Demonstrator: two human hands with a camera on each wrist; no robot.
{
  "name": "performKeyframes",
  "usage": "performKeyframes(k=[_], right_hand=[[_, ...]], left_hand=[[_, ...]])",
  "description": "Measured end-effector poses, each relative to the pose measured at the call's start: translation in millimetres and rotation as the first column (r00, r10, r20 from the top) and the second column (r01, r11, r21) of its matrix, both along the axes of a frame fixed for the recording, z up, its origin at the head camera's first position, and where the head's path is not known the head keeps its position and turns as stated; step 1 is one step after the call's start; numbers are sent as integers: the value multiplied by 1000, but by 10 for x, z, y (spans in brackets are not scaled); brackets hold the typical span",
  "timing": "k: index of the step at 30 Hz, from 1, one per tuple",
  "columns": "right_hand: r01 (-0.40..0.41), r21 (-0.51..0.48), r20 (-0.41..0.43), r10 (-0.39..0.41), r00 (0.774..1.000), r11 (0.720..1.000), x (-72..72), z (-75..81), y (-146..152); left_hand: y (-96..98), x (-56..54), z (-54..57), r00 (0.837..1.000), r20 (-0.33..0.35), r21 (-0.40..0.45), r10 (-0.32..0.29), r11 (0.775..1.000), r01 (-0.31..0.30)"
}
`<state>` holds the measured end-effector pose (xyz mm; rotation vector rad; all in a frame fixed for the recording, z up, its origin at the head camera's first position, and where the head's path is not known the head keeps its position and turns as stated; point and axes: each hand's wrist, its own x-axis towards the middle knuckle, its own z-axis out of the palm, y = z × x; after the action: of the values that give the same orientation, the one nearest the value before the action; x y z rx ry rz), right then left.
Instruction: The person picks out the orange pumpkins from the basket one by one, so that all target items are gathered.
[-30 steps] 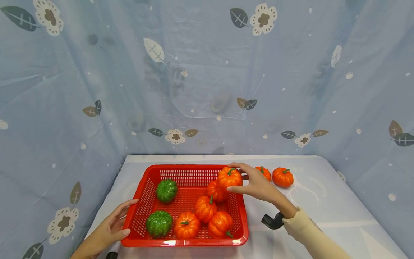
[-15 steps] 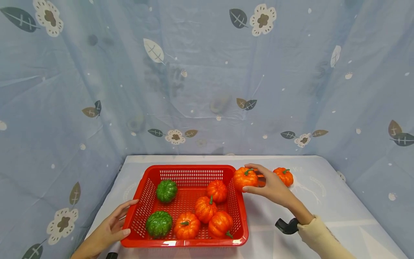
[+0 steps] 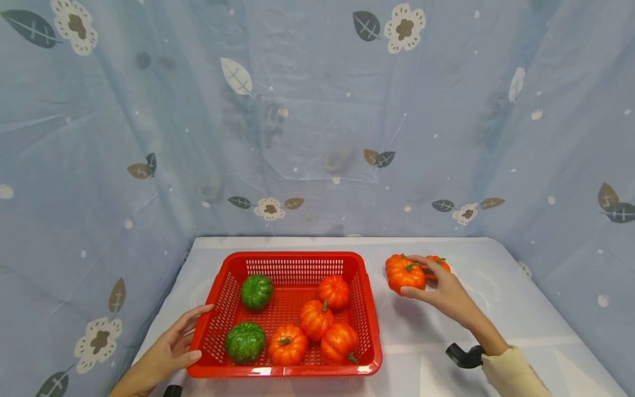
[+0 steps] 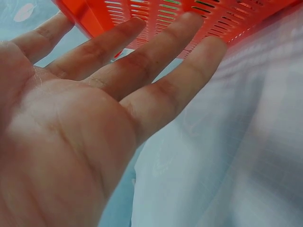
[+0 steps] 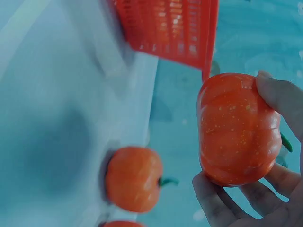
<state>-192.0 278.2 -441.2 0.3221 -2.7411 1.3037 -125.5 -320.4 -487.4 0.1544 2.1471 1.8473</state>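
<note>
My right hand (image 3: 448,292) grips a small orange pumpkin (image 3: 405,277) between thumb and fingers, above the table to the right of a red plastic basket (image 3: 369,309). In the right wrist view the held pumpkin (image 5: 239,130) shows its speckled underside, its green stem towards the palm. At the basket's left side, my left hand (image 3: 171,347) touches the wall with nearly straight fingers; the left wrist view shows its fingertips against the slotted wall (image 4: 156,14). Inside the basket are two green pumpkins (image 3: 245,342) and several orange pumpkins (image 3: 288,344).
Behind the held pumpkin, another orange pumpkin (image 3: 395,260) stands on the table, partly hidden. One more orange pumpkin (image 3: 439,263) sits to its right, partly covered by the hand. A patterned blue curtain (image 3: 317,121) hangs around the white-covered table (image 3: 516,325).
My right hand has carried the orange pumpkin rightwards, from over the basket's right side to above the table by the other pumpkins. My left hand and the basket have stayed put.
</note>
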Motion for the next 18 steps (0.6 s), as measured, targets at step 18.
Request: performKeyframes(k=[18], right_hand=[[203,17,139,-204,969,979,176,-283,764]], left_hand=[[-9,-10,-5,1000,2,-10,-11,1000,11]])
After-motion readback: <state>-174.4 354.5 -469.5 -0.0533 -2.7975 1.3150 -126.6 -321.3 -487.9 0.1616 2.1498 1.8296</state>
